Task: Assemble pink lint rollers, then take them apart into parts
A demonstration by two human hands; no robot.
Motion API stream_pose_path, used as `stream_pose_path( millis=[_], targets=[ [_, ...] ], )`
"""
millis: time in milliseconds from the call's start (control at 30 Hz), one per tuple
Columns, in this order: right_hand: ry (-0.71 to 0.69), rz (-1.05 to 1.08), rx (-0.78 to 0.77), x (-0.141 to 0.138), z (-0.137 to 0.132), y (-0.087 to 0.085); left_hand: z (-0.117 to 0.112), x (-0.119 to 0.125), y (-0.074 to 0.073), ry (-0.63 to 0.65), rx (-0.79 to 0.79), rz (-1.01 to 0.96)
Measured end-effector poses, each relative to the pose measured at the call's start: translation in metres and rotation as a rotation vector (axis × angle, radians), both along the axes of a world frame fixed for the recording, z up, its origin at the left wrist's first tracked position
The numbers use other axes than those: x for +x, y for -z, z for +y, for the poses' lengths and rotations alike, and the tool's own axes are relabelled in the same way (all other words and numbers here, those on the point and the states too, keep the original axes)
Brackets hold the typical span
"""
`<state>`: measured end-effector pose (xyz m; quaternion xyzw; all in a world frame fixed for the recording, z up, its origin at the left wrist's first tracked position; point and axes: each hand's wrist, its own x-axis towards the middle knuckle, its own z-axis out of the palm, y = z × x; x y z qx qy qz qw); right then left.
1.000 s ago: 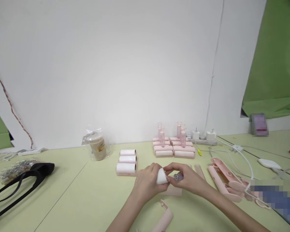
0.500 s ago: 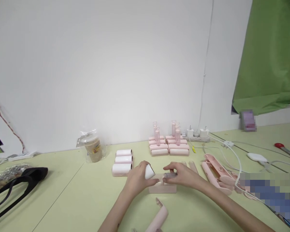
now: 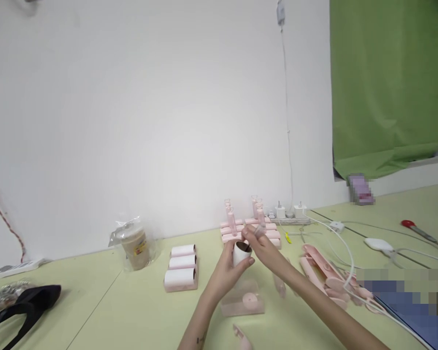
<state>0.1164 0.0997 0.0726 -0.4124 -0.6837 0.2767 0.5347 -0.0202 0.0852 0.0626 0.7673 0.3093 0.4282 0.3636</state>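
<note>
My left hand (image 3: 224, 272) is wrapped round a white sticky lint roll (image 3: 240, 256), tilted so its open brown core faces up. At the roll's mouth is my right hand (image 3: 264, 248), fingers closed on a small translucent handle (image 3: 258, 230) that they partly cover. Whether those fingertips reach into the core I cannot tell. Below the hands lies a translucent pink cover (image 3: 243, 304) with a round disc on it. A curved pink plastic piece (image 3: 243, 338) is cut off by the bottom edge.
Several white rolls (image 3: 180, 278) sit left of my hands. Behind stand pink lint rollers (image 3: 231, 238) with upright handles. On the right are loose pink shells (image 3: 319, 270), white cables (image 3: 346, 243) and red-handled scissors (image 3: 418, 229). A bagged cup (image 3: 135, 248) stands at left.
Both hands have risen off the translucent cover and come together. The roll has tipped from lying sideways to mouth-up, and the right hand has moved to its opening. The view has shifted.
</note>
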Motion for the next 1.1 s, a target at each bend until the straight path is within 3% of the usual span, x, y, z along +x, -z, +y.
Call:
stream_pose_path(
  millis=[167,333,500,600,667,733,800,867,1000,1100],
  targets=[
    [-0.132,-0.104,-0.161,0.009,0.005,0.018,0.005,0.0,0.007,-0.021,-0.034,-0.121],
    [-0.323,-0.199,-0.232,0.007,-0.003,0.029,0.004,-0.003,0.002,-0.207,-0.04,-0.247],
    [-0.27,-0.102,-0.189,-0.022,0.001,0.044,-0.002,-0.01,-0.011,-0.392,0.082,-0.365],
    [-0.166,0.018,-0.144,-0.017,0.006,0.036,-0.008,-0.022,-0.024,-0.428,0.147,-0.457],
    [-0.043,0.143,-0.092,-0.003,0.006,0.022,-0.01,-0.029,-0.028,-0.338,0.161,-0.326],
    [0.095,0.277,-0.018,0.014,0.003,0.005,-0.009,-0.03,-0.024,-0.206,0.155,0.027],
    [0.214,0.388,0.072,0.029,-0.004,-0.011,-0.005,-0.026,-0.011,-0.106,0.16,0.444],
    [0.295,0.485,0.181,0.039,-0.014,-0.024,0.0,-0.019,0.006,-0.06,0.177,0.721],
    [0.307,0.598,0.296,0.045,-0.035,-0.042,0.006,-0.006,0.033,-0.005,0.206,0.825],
    [0.27,0.638,0.272,0.044,-0.048,-0.052,0.002,-0.006,0.041,0.042,0.216,0.847]
  ],
)
